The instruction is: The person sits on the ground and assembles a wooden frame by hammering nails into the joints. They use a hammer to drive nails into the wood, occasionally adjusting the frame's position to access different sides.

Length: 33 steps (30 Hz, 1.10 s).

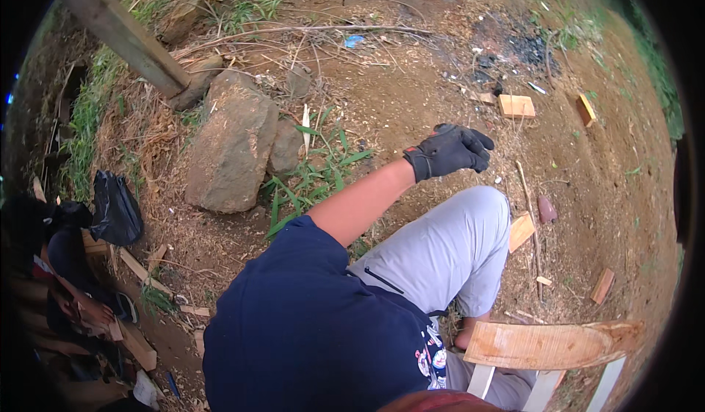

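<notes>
My left hand (449, 150) wears a black work glove and is stretched out over the bare dirt, above my raised knee in grey shorts (455, 247). Its fingers are loosely bent and apart, and nothing shows in the grip. The nearest things are a pale wooden block (516, 106) on the ground beyond it and a tuft of grass (316, 173) to its left. My navy shirt fills the lower middle. My right hand is out of sight.
A big grey rock (231, 147) lies beside a leaning wooden post (125, 34). Wood offcuts (521, 230) (602, 285) (585, 109) dot the soil. A curved plank on white legs (551, 344) stands lower right. A black bag (114, 210) and another person (70, 294) are at left.
</notes>
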Available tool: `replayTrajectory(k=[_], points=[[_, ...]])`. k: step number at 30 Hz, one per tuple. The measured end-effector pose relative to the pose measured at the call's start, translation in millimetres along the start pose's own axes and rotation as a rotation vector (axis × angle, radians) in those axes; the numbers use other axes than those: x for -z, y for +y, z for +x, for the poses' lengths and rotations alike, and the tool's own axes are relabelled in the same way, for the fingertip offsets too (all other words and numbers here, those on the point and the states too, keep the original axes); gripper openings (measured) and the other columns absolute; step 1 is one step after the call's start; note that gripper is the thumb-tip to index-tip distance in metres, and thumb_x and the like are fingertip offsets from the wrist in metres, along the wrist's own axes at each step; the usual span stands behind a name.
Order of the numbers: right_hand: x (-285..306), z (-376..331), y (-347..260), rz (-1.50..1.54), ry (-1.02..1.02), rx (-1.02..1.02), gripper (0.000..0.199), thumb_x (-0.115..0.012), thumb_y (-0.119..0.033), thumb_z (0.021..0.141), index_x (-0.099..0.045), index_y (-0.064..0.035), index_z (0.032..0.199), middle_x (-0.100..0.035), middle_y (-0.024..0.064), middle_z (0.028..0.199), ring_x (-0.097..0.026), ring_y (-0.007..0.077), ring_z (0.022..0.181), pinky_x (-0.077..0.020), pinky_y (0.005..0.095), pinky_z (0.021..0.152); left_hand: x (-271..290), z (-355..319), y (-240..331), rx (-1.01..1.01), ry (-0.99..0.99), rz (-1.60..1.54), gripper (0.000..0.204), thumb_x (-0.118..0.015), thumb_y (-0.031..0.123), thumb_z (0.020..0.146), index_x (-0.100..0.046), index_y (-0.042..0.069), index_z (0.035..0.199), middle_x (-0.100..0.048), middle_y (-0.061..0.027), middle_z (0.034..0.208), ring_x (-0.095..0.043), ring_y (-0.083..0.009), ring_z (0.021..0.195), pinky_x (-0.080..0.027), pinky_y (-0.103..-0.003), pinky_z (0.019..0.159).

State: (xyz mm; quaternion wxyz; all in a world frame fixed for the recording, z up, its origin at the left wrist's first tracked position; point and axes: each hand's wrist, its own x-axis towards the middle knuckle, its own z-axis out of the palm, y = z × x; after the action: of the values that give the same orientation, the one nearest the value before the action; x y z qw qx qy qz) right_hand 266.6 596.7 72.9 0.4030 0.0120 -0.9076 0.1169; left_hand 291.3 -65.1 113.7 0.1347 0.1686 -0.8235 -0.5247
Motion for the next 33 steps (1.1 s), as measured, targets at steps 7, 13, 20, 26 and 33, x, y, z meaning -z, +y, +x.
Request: replayTrajectory(k=[7,13,20,26,33], points=[[96,-38,51,-0.354,-0.013,-0.105,0.063,-0.047,-0.048,0.107,-0.063,0.0039,0.14,-0.069,0.0225,0.131,-0.068,0.0355,0.117,-0.0563,0.0487,0.099,-35,-6,-17,-0.031,-0.06,-0.27,0.011,-0.076,0.01,0.093,-0.084,0.003,0.096,-0.077,-0.0106,0.122,-0.073,-0.0157,0.103,-0.058,-0.032,0.091],[116,-37,23,0.137,0.1,-0.404,0.046,-0.053,-0.032,0.107,-0.065,0.0008,0.138,-0.07,0.0202,0.131,-0.067,0.0358,0.121,-0.0529,0.0477,0.104,-84,16,9,-0.073,-0.221,-0.122,0.009,-0.078,0.01,0.092,-0.084,0.005,0.089,-0.078,-0.0089,0.111,-0.072,-0.0152,0.099,-0.057,-0.032,0.089],[117,-34,14,0.124,0.138,-0.503,0.042,-0.044,-0.025,0.111,-0.066,0.003,0.133,-0.07,0.021,0.128,-0.067,0.0337,0.118,-0.0511,0.0441,0.103,-157,15,29,-0.06,-0.532,-0.345,0.004,-0.066,0.002,0.099,-0.065,0.0,0.102,-0.075,-0.014,0.099,-0.075,-0.0212,0.083,-0.059,-0.034,0.081],[117,-27,6,-0.122,0.128,-0.475,0.039,-0.043,-0.019,0.108,-0.069,0.001,0.129,-0.072,0.0204,0.122,-0.069,0.0372,0.112,-0.0534,0.0466,0.098,-210,-13,84,-0.26,-0.553,-0.36,0.007,-0.069,0.0,0.099,-0.064,0.0,0.103,-0.072,-0.0118,0.087,-0.072,-0.02,0.068,-0.057,-0.031,0.063],[115,-21,-4,-0.156,0.111,-0.49,0.041,-0.04,-0.025,0.114,-0.07,0.0012,0.127,-0.072,0.0199,0.12,-0.07,0.0349,0.108,-0.0532,0.0446,0.096,-245,-6,131,-0.19,-0.506,-0.481,0.008,-0.068,0.002,0.103,-0.066,-0.002,0.109,-0.075,-0.0126,0.091,-0.072,-0.019,0.07,-0.059,-0.03,0.062]])
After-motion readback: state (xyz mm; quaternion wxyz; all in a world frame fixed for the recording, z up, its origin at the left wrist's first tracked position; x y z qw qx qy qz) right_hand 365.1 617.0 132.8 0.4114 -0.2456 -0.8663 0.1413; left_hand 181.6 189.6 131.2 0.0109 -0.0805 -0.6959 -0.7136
